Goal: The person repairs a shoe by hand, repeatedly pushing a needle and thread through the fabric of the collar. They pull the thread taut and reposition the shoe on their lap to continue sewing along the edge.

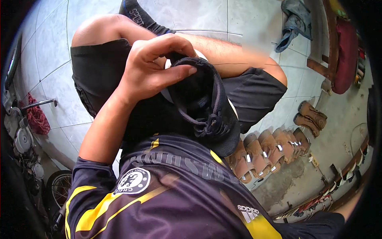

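One left hand [149, 69] closed around black shoe [207, 107], jersey [179, 191] with adidas logo [247, 211], Chelsea badge [133, 181], right hand hidden.

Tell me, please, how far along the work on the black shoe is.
Done: the black shoe is up off the floor, held over the lap. In hand: the left hand grips its collar, thumb across the opening. Left: no tool shows, so work on it looks not yet begun; the brown sandals stand untouched on the floor.
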`<state>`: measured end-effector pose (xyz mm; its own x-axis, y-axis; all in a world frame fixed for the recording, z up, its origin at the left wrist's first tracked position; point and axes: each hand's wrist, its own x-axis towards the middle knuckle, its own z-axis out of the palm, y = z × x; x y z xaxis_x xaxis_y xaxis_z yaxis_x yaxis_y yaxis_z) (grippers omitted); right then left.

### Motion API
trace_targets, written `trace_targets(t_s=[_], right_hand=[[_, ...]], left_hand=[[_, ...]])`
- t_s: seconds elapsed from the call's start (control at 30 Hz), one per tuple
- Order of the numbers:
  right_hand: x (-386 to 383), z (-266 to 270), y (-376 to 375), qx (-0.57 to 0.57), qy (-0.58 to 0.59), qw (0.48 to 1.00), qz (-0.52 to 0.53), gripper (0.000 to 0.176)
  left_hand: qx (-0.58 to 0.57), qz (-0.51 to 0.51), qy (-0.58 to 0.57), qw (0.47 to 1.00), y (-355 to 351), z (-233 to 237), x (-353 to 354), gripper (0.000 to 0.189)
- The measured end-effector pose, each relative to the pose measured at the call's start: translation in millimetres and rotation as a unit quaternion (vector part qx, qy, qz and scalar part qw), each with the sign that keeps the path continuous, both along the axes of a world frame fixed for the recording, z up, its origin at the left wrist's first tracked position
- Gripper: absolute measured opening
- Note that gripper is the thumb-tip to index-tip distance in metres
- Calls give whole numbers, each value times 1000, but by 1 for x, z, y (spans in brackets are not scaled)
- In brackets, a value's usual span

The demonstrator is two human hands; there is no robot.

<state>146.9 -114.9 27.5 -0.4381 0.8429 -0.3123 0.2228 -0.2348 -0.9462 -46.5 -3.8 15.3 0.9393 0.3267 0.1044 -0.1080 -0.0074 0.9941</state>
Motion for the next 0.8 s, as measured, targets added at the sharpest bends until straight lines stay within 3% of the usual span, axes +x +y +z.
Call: trace_targets(t_s=[0.07,0.13,0.3,0.4,0.47,0.57,0.67,0.77,0.8], right_hand=[[0,-4,3,5,-8,1000,7,20],[1,-9,4,14,-20,999,23,19],[7,-6,11,48,-57,996,38,17],[16,22,14,119,-140,982,46,16],[43,59,8,183,-231,955,-17,16],[83,83,-27,212,-298,905,-219,15],[57,42,-59,186,-206,891,-358,14],[26,16,-76,120,-44,883,-452,16],[21,9,-79,120,-42,881,-455,16]], left_hand=[[-1,18,-28,999,-1,-3,0,22],[124,7,-39,991,5,-1,0,22],[155,11,-83,984,5,1,1,22],[199,25,-118,973,6,1,7,18],[220,28,-123,967,6,0,8,20],[260,27,-134,956,6,-2,8,20],[275,2,-122,954,6,3,6,23],[292,-14,-116,949,6,7,10,23],[293,-17,-115,949,6,9,11,23]])
